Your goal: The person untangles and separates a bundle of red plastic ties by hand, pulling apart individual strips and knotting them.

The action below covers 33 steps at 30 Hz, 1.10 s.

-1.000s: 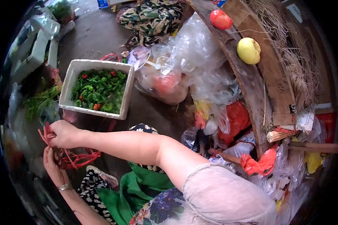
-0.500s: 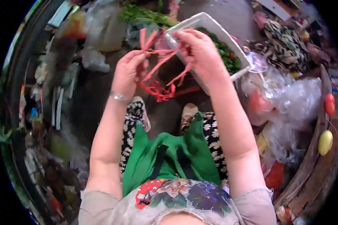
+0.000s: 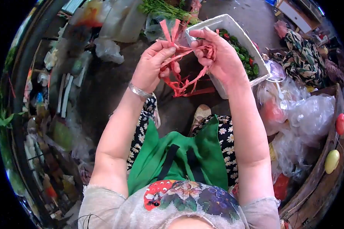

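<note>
A tangled loop of red plastic string [image 3: 176,84] hangs between my two hands, above the dark floor. My left hand [image 3: 156,63], with a silver bracelet at its wrist, pinches the string near a knot with loose ends sticking up. On the other side, strands run over the curled fingers of my right hand [image 3: 216,53]. Just behind that hand stands a white foam box [image 3: 252,42] holding green and red peppers [image 3: 242,53], and my hand and forearm cover part of its near side.
Green leafy stalks [image 3: 166,10] lie beyond my hands. Clear plastic bags [image 3: 307,118] and camouflage cloth [image 3: 304,57] are at the right, near a wooden board [image 3: 313,179] with a red tomato [image 3: 340,123] and a yellow-green fruit [image 3: 331,161]. Mixed clutter fills the left.
The view has swung left and down, centring both hands. My hands have come from beside the box to in front of my body, and the string loop is spread between them.
</note>
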Each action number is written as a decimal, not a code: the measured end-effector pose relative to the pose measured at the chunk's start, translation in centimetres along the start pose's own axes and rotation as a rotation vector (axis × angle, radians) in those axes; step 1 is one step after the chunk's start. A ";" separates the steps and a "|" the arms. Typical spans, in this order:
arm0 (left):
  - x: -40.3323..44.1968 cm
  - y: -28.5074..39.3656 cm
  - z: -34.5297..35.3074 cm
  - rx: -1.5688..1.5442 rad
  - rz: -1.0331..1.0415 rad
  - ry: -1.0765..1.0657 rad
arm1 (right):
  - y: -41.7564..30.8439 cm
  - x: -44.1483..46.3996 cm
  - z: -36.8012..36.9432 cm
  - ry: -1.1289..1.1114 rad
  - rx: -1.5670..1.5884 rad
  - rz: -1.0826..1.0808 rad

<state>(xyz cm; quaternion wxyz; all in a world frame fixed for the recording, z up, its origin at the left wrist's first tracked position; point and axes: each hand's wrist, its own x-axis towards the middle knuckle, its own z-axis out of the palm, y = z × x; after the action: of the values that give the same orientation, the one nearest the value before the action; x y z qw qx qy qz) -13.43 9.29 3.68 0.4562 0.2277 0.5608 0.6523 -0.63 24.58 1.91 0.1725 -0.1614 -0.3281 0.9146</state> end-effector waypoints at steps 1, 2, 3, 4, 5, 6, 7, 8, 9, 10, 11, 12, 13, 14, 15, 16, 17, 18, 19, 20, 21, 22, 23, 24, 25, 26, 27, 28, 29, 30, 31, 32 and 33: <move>-0.1 0.1 0.3 0.012 -0.012 -0.004 | 0.1 -0.1 0.2 -0.031 0.018 0.020; -0.1 0.0 0.1 0.013 -0.012 -0.002 | 0.1 0.0 0.1 -0.033 0.019 0.021; 0.1 -0.4 -0.2 0.039 0.018 -0.001 | 0.2 0.1 0.0 -0.068 0.012 0.039; 0.3 -0.5 -0.4 0.066 0.048 -0.001 | 0.2 0.2 -0.1 -0.103 0.006 0.057; 0.4 -0.3 -0.5 0.048 0.065 0.016 | 0.2 0.1 -0.2 -0.103 0.007 0.058; 0.5 -0.1 -0.7 0.049 0.064 0.017 | 0.1 0.1 -0.3 -0.081 -0.042 0.043; 0.6 0.0 -0.9 0.062 0.088 0.065 | 0.1 0.0 -0.3 -0.058 -0.090 0.029; 0.7 0.2 -1.1 0.076 0.112 0.112 | 0.0 0.1 -0.4 -0.059 -0.089 0.030; 0.9 0.1 -1.5 0.046 0.140 0.113 | 0.0 0.1 -0.5 -0.022 -0.099 0.026; 1.0 0.3 -1.7 0.047 0.138 0.114 | -0.1 0.1 -0.6 0.015 -0.110 0.022; 1.1 0.4 -2.0 0.046 0.145 0.146 | -0.3 0.0 -0.5 0.004 -0.047 0.036; 1.2 0.5 -2.1 0.045 0.152 0.178 | -0.2 0.1 -0.6 0.005 -0.045 0.038; 1.2 0.7 -2.2 0.034 0.157 0.212 | -0.2 0.2 -0.9 -0.014 -0.042 0.042; 1.3 0.8 -2.5 0.035 0.155 0.213 | -0.2 0.3 -1.0 -0.033 -0.040 0.046; 1.4 0.8 -2.9 0.027 0.164 0.232 | -0.2 0.2 -1.0 -0.032 -0.020 0.048; 1.5 0.9 -3.3 0.019 0.174 0.251 | -0.2 0.2 -1.0 -0.031 -0.019 0.049; 1.6 1.0 -3.5 0.014 0.187 0.267 | -0.2 0.3 -1.2 -0.039 -0.026 0.043; 1.6 1.3 -3.6 0.044 0.193 0.306 | -0.1 0.3 -1.1 -0.048 -0.034 0.036; 1.7 1.4 -4.0 0.038 0.220 0.334 | -0.1 0.2 -1.0 -0.047 -0.033 0.038; 1.9 1.5 -4.5 0.032 0.248 0.362 | -0.3 0.0 -0.8 -0.011 -0.028 0.051; 2.1 1.7 -5.4 0.005 0.289 0.347 | -0.4 -0.2 -0.6 0.024 -0.024 0.063; 2.2 1.8 -6.2 -0.020 0.297 0.366 | -0.5 -0.3 -0.4 0.024 -0.024 0.064; 2.2 1.8 -6.7 -0.032 0.313 0.392 | -0.6 -0.4 -0.2 0.063 -0.045 0.076; 2.2 1.9 -7.0 -0.044 0.328 0.419 | -0.6 -0.4 -0.1 0.102 -0.065 0.088; 2.2 2.1 -7.2 -0.055 0.329 0.425 | -0.7 -0.4 -0.3 0.101 -0.065 0.088; 2.2 2.1 -7.3 -0.054 0.330 0.426 | -0.8 -0.3 -0.7 0.048 -0.068 0.102; 2.2 2.1 -7.5 -0.054 0.316 0.429 | -0.8 -0.2 -1.0 -0.004 -0.071 0.116; 2.2 2.1 -7.7 -0.054 0.301 0.432 | -0.7 -0.1 -1.2 -0.006 -0.069 0.117; 2.2 2.1 -7.7 -0.052 0.300 0.435 | -0.6 0.0 -1.4 -0.028 -0.091 0.080; 2.2 2.1 -7.6 -0.061 0.306 0.442 | -0.6 0.1 -1.5 -0.049 -0.113 0.041; 2.2 2.0 -7.6 -0.071 0.313 0.449 | -0.6 -0.1 -1.3 -0.003 -0.094 0.031; 2.3 2.0 -7.9 -0.071 0.313 0.449 | -0.6 0.1 -1.6 -0.004 -0.093 0.031; 2.4 2.1 -8.3 -0.067 0.316 0.445 | -0.6 0.3 -2.0 0.004 -0.040 0.019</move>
<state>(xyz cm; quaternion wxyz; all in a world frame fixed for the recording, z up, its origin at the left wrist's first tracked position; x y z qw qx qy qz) -22.00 7.04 2.96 0.2217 0.1483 0.5828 0.7676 0.09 26.26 0.77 0.1612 -0.1695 -0.3444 0.9092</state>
